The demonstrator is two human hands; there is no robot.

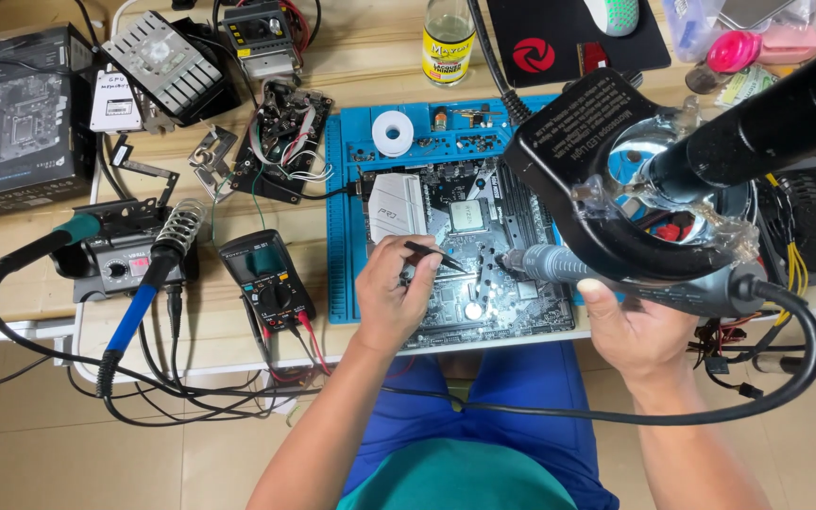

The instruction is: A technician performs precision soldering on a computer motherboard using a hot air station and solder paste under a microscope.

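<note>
motherboard (469, 250) lies on the blue mat (347, 217), centre frame. left hand (391, 297) fingers pinch black tweezers (434, 255); right hand (639, 331) grips the hot-air handpiece (616, 274). risk: nozzle drift could scorch neighbouring components; the magnifier lamp (597, 142) obscures the view.

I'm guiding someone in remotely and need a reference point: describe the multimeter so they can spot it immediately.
Start at the blue work mat under the circuit board. Just off its left edge lies the multimeter, a dark handheld unit with a greenish screen above a round dial. Unlike the soldering station further left, it trails red and black probe leads.
</note>
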